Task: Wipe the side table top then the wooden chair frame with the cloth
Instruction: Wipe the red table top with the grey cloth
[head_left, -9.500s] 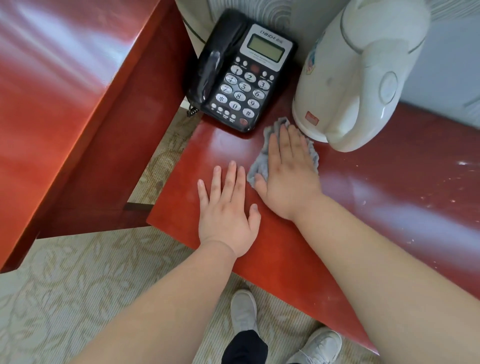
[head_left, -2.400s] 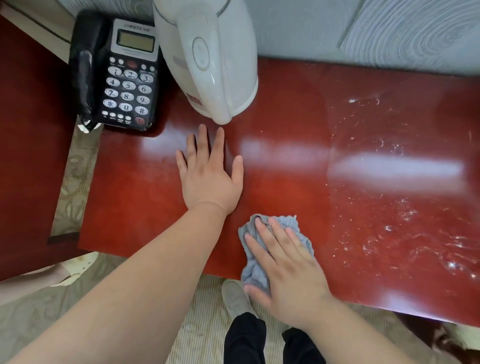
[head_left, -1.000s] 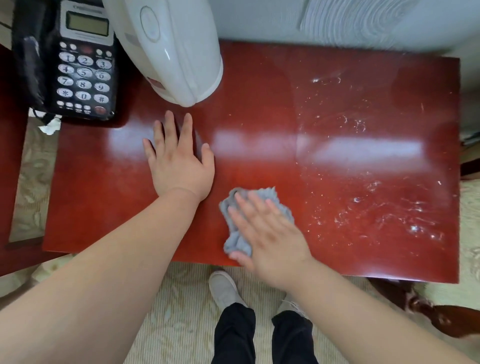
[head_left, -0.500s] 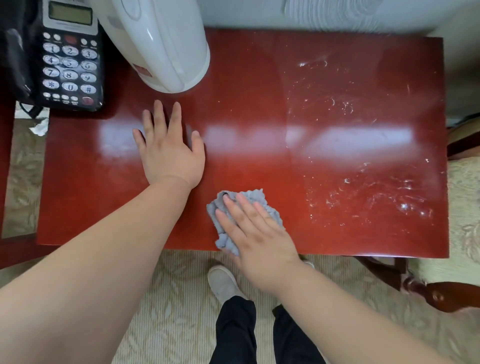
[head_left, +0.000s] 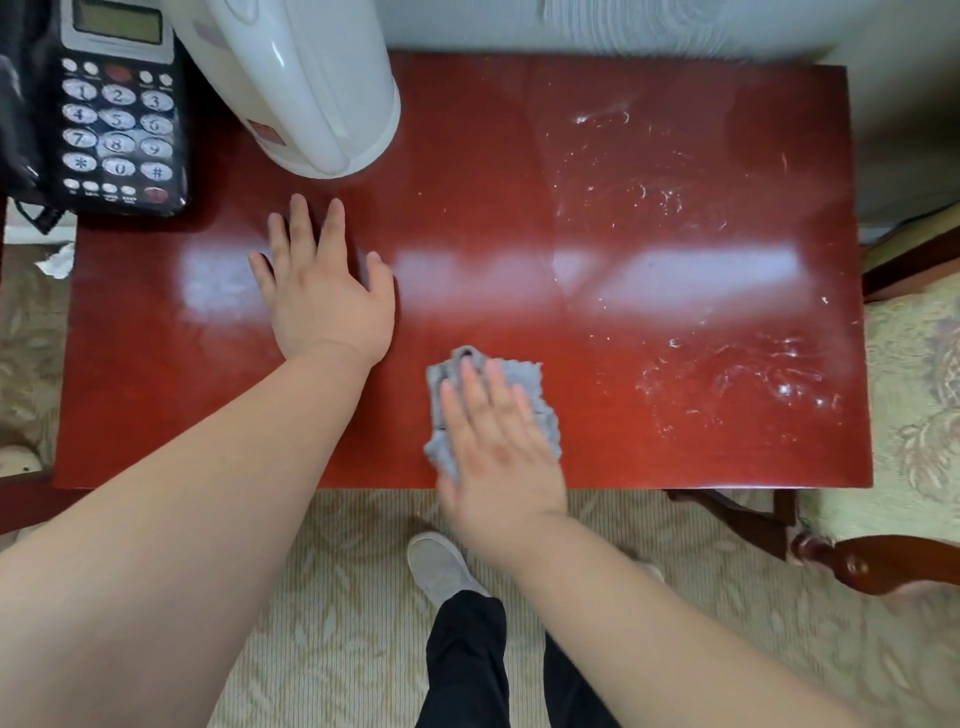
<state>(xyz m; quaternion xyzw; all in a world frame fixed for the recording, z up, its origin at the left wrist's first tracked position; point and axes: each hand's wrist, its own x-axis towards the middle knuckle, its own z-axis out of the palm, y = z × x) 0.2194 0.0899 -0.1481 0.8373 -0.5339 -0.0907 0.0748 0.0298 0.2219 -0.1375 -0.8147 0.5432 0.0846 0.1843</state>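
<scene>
The glossy red-brown side table top (head_left: 467, 218) fills the middle of the head view. My right hand (head_left: 493, 447) lies flat with straight fingers on a crumpled grey cloth (head_left: 524, 379) near the table's front edge, pressing it down. My left hand (head_left: 322, 291) rests flat on the table to the left, fingers spread, holding nothing. White dusty smears (head_left: 727, 384) cover the right half of the top. Part of the wooden chair frame (head_left: 883, 566) shows at the lower right, with its padded seat (head_left: 924, 395) beside the table.
A black desk phone (head_left: 109, 119) sits on the table's back left corner. A white electric kettle (head_left: 306, 83) stands beside it, just beyond my left fingertips. The wall runs along the table's back edge. Patterned carpet (head_left: 322, 623) and my shoes lie below.
My right hand and the cloth have slid along the front edge from the left part toward the middle of the table. My left hand stays flat in place.
</scene>
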